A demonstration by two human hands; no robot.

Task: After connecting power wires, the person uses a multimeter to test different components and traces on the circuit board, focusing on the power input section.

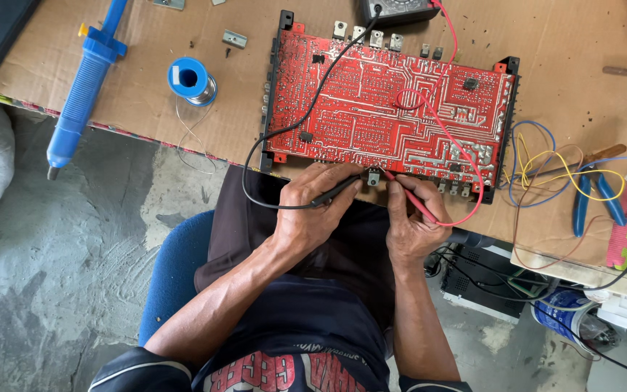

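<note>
Left hand [312, 210] pinches black probe [337, 190], right hand [411, 218] red probe [408, 198]; tips converge mid-frame at the circuit board [390, 109] edge, contact point unclear.

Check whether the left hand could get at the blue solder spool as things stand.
Probably yes: bare cardboard lies between the left hand and the solder spool, but its fingers hold the black probe.

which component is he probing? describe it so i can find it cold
Start at the big red circuit board on the cardboard-covered bench. Along its near edge runs a row of small tabbed parts; both probe tips meet on the grey tabbed part between the two hands, left of the others.
</note>
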